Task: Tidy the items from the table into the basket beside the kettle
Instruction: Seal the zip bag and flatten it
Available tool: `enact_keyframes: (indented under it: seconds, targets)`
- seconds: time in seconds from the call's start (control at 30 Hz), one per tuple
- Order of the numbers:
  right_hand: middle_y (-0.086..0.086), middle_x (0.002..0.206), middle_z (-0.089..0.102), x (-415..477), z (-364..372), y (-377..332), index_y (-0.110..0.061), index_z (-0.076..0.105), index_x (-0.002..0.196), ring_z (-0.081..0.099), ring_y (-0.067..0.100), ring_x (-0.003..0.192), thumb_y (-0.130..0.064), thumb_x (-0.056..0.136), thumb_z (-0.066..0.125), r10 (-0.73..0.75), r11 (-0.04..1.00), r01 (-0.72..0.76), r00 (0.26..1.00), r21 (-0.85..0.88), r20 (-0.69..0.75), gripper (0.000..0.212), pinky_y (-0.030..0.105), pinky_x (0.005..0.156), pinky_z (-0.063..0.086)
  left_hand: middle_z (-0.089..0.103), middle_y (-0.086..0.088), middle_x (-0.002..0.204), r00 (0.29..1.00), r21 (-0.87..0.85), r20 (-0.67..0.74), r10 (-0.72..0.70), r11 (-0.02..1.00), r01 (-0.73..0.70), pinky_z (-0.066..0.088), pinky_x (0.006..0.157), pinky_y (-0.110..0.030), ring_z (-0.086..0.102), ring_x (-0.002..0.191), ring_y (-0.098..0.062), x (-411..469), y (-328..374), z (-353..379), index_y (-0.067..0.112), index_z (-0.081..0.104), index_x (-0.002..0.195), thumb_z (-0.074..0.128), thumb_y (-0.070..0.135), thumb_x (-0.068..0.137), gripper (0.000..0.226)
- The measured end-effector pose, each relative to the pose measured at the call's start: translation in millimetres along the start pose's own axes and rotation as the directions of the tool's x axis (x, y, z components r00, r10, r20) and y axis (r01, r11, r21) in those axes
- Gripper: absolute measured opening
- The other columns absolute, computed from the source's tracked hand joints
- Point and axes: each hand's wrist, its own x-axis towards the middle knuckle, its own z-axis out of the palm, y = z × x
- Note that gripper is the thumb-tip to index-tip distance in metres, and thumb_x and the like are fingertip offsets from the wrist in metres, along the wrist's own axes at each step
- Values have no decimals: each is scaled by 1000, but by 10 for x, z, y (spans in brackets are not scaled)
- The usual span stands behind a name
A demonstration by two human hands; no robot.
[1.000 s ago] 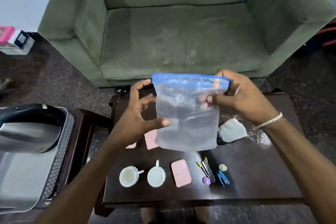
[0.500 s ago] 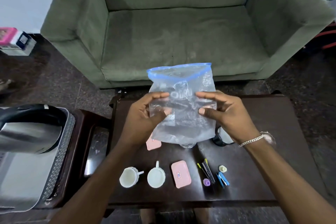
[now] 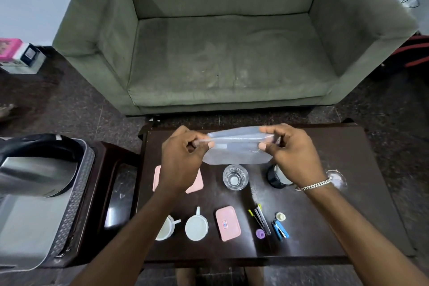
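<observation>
Your left hand (image 3: 183, 146) and right hand (image 3: 287, 146) each pinch an end of the clear plastic zip bag (image 3: 236, 152), held flat above the dark wooden tabletop (image 3: 336, 204), long axis left-right; the silver metal basket (image 3: 76, 193) lies lower left, nearer your left hand.

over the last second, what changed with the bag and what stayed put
The plastic bag went from hanging upright in front of the sofa to low and flattened over the table. The left hand and right hand came down with it, still pinching its ends. The glass, once hidden behind it, now shows. The cups and small items stayed.
</observation>
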Motion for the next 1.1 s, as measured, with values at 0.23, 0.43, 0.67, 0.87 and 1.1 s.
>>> enact_keyframes:
  seconds: [0.23, 0.43, 0.67, 0.87, 1.1]
  targets:
    - [15, 83, 53, -12, -105, -35, 1, 64, 74, 51, 10, 74, -25, 90, 76, -36, 992, 28, 997, 125, 67, 32, 25, 71, 40, 54, -24, 87, 1000, -100, -22, -8, 995, 6, 50, 73, -53, 52, 72, -29, 30, 29, -9, 9, 50, 93, 69, 27, 91, 27]
    - [5, 74, 53, -3, 28, -10, -2, 51, 86, 49, 8, 68, -25, 102, 61, -47, 958, 53, 998, 281, -28, 29, 24, 64, 40, 65, 4, 94, 986, -197, 114, 123, 975, -99, 49, 76, -28, 60, 82, -13, -64, 56, 60, 34, 59, 101, 83, 22, 84, 32]
    - [-20, 143, 57, -33, 107, 39, -22, 55, 144, 50, 5, 137, -10, 90, 76, -230, 910, 194, 972, 366, 56, 59, 22, 113, 38, 65, -8, 104, 978, -106, 189, 93, 992, -74, 43, 91, -11, 63, 96, -3, -42, 51, 62, 18, 82, 101, 86, 8, 82, 22]
    - [-11, 119, 75, -14, 40, 103, -17, 77, 117, 66, 3, 117, -3, 81, 82, -158, 937, 34, 928, 347, 337, 40, 16, 101, 48, 62, 10, 115, 957, -107, 257, 134, 988, -109, 43, 99, -13, 63, 112, -4, -9, -41, -42, 26, 74, 126, 82, 12, 83, 46]
    - [-15, 138, 65, 35, 91, 54, -25, 66, 135, 53, 3, 135, -2, 88, 76, -202, 940, 71, 905, 335, 374, 53, 15, 112, 36, 54, 26, 119, 935, -132, 333, 121, 988, -81, 47, 82, -9, 62, 104, 3, -20, -188, -185, 33, 56, 148, 82, 7, 86, 72]
